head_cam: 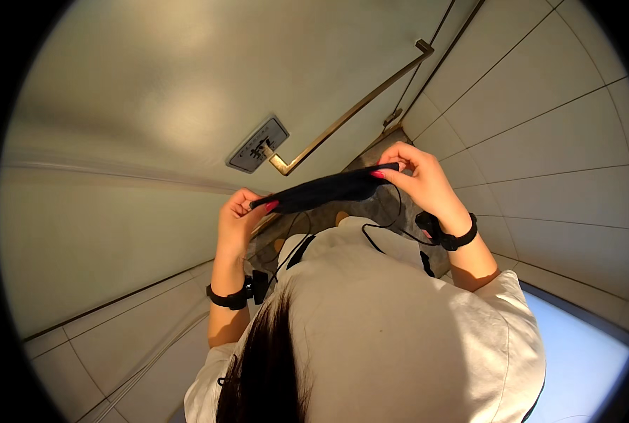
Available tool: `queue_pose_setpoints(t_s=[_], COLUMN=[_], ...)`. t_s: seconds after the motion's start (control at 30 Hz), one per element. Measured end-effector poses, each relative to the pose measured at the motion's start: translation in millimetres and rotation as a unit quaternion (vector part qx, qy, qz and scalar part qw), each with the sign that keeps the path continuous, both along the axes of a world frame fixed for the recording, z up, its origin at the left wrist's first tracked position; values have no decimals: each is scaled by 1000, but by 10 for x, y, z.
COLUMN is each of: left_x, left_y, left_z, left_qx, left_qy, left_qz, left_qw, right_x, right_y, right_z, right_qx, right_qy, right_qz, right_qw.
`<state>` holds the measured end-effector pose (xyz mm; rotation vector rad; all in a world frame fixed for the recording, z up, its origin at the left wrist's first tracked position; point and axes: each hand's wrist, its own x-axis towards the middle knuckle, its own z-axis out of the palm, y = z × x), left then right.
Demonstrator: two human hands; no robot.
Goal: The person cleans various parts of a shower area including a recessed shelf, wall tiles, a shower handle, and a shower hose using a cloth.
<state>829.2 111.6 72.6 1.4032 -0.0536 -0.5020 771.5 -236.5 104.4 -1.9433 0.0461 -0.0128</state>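
A dark piece of cloth (322,191) is stretched between my two hands in front of my body. My left hand (240,214) pinches its left end between thumb and fingers. The other end, held a little higher in the picture, is pinched by my right hand (412,174). Each wrist wears a black strap with a small device, the left strap (229,299) and the right strap (458,235). A thin black cable (399,206) loops below the cloth near my right hand. The cloth hides part of the floor.
Beyond my hands stands a large smooth door panel (150,69) with a long metal handle (354,111) and a plaque (258,144) bearing writing. A tiled wall (515,106) rises at the right. Pale cables (156,357) run along tiles at the lower left. Grey floor (383,150) shows below.
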Motion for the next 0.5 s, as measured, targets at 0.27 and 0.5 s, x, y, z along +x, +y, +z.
queue_pose_setpoints(t_s=[0.27,0.5], left_x=[5,-24], left_y=[-427,-973], left_z=[533,510], left_qx=[-23,-39], left_qy=[-61,-101], left_qz=[161,134], left_qw=[985,985], right_x=[155,222], right_y=[287,797], right_z=[125,216], right_qx=[316,398], right_qy=[0,33], right_qz=[-136,-87], right_qw=[939,913])
